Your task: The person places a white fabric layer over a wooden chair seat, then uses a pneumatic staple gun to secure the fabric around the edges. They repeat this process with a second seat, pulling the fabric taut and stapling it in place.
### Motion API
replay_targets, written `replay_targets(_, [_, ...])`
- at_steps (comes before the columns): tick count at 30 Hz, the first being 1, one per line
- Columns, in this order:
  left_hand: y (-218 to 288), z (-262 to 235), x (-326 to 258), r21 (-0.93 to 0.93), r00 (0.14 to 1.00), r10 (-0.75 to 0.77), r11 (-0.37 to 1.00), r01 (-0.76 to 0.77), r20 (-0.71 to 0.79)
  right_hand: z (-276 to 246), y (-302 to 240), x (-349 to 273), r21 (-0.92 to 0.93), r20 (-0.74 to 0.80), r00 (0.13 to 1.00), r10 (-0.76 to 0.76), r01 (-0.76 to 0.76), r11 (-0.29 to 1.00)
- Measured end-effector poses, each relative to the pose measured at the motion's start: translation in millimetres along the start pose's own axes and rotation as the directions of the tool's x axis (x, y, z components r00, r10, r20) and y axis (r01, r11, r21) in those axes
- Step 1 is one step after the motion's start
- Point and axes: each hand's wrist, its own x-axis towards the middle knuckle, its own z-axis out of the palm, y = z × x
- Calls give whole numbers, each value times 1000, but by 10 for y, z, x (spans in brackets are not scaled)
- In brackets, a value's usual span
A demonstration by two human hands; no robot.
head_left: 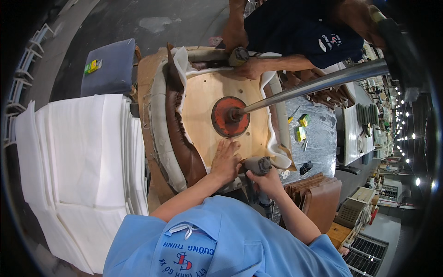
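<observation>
A round-cornered wooden seat board (199,104) lies face up, with brown leather (175,117) and white padding (181,62) standing up around its edge. On its middle presses a red disc (220,123) at the end of a metal rod (314,86). My left hand (225,161) rests on the near edge of the board, fingers stretched toward the disc. In my right hand (268,183) is a grey pneumatic staple gun (257,165), held at the board's near right edge. Its nose is hidden.
Across the board, a co-worker in a dark shirt (295,32) holds another staple gun (238,56) at the far edge. White foam sheets (87,157) are stacked at left, beside a grey-blue cushion (110,64). Rightward are a plastic-covered table (320,138), small boxes (303,120) and brown leather pieces (323,198).
</observation>
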Motion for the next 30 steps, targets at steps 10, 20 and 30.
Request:
replay_targets(10, [-70,-109,47,83,1000,-3,997,2,17,10,-103,138,-123,1,998,-61,61,990])
replay_targets(20, [-6,-160,20,44,997,-28,999,25,73,-45,-52,13,72,-6,999,-43,43,996])
replay_targets(30, [-72,-102,-46,3,1000,25,1000,-25,4,101,-95,35,15,43,999,-14,13,1000])
